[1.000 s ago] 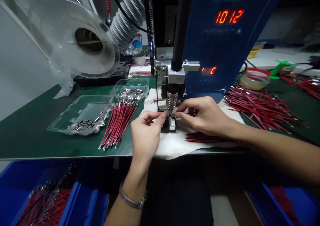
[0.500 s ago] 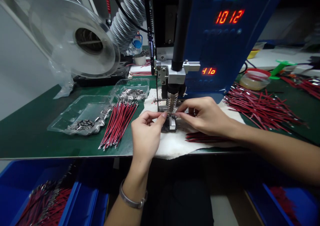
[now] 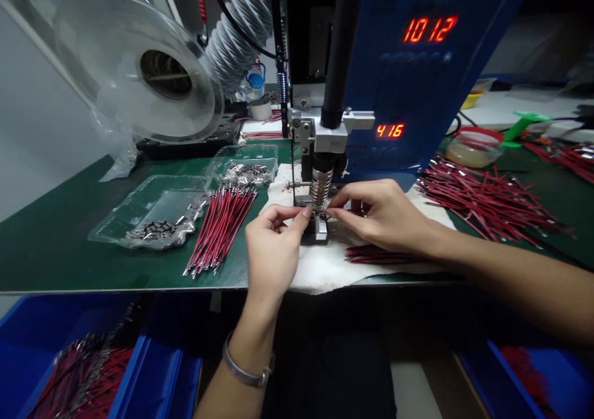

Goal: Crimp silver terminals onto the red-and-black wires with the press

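My left hand (image 3: 273, 246) is closed in a pinch, its thumb and forefinger at the left of the machine's spring-wrapped tip (image 3: 321, 187). Opposite it, my right hand (image 3: 380, 215) also pinches at the tip's right side. What the fingertips hold is too small and hidden to make out. Just under the tip stands a small metal block fixture (image 3: 320, 228). A bundle of red and black wires (image 3: 380, 255) lies on the white cloth (image 3: 320, 273) beneath my right hand. To the left of my left hand lies a sheaf of red wires (image 3: 220, 230) with metal ends.
Clear plastic trays (image 3: 109, 224) with small metal cylinders stand at left. A blue machine (image 3: 417, 85) with red digits rises behind my hands. A loose wire pile (image 3: 487, 199) and a red-lidded jar (image 3: 473, 146) are at right. Blue bins (image 3: 153, 369) sit below the table edge.
The lower red readout has changed and now shows 416. The view has shifted very slightly. Both hands keep their pinch at the tip.
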A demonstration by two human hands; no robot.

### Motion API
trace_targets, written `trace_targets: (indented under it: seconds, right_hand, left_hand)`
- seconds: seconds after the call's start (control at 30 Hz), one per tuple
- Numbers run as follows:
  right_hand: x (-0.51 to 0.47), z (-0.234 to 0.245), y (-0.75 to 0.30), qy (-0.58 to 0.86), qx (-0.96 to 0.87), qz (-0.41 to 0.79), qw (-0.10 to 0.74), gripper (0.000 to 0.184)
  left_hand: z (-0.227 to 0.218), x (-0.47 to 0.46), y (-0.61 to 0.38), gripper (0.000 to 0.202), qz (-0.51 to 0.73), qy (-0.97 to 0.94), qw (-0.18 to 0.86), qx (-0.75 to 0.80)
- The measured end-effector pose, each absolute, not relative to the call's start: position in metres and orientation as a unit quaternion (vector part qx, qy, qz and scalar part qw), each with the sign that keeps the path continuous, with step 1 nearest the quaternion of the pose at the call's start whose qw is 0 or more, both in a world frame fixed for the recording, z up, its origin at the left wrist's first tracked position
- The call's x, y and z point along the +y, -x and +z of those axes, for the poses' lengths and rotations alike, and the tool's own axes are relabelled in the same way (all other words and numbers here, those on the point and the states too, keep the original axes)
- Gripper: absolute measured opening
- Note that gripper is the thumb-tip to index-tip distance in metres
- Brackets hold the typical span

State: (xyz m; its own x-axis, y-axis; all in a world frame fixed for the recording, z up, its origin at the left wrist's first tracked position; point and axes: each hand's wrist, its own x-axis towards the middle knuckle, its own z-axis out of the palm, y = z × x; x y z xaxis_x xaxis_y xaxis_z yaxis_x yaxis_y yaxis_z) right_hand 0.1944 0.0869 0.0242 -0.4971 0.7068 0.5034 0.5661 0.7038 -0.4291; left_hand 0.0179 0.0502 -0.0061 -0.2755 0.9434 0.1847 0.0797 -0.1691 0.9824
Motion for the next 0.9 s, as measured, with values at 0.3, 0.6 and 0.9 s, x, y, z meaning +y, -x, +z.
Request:
trace_targets:
  seconds: [0.3, 0.6, 0.9]
  right_hand:
    - [0.0866, 0.0250, -0.1945, 0.365, -0.862, 0.107, 0.336, 0.009]
    - [0.0893, 0.0226, -0.1945, 0.339, -0.873, 0.086, 0.340, 0.010]
    - [0.0888, 0.0232, -0.1960, 0.339, -0.873, 0.078, 0.343, 0.009]
  left_hand:
    - [-0.0072, 0.0504, -0.0174, 0.023, 0.596, -0.492, 0.356, 0.526]
    - [-0.0064, 0.0507, -0.0182, 0.021, 0.599, -0.488, 0.352, 0.528]
    - [-0.0077, 0.0514, -0.0188, 0.020, 0.601, -0.485, 0.357, 0.525]
